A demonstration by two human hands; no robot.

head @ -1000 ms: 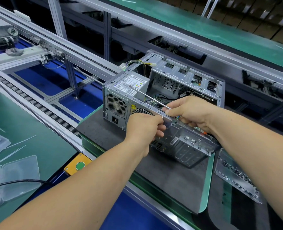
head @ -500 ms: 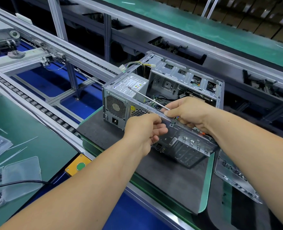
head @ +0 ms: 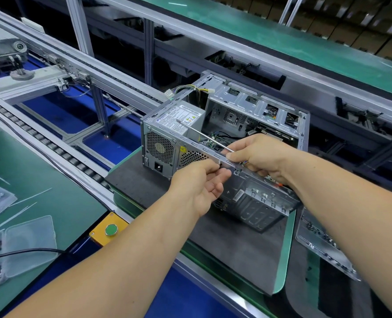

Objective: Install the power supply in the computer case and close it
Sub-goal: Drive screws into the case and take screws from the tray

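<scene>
The silver computer case lies open on a black mat. Its grey power supply sits in the near left corner, fan grille and socket facing me. My left hand pinches a small screw against the top rim of the case's rear wall. Just right of it, my right hand grips a screwdriver by the handle. The thin shaft points up and left over the power supply label. A bundle of yellow and black cables sticks out behind the power supply.
The mat lies on a green pallet on the conveyor. The loose side panel lies flat to the right. At the left are a clear box of screws, a black cable and a yellow box with a green button.
Both hands have stayed at the rear rim of the case. My left hand's lower fingers have uncurled a little while thumb and forefinger keep pinching. The screwdriver has barely shifted.
</scene>
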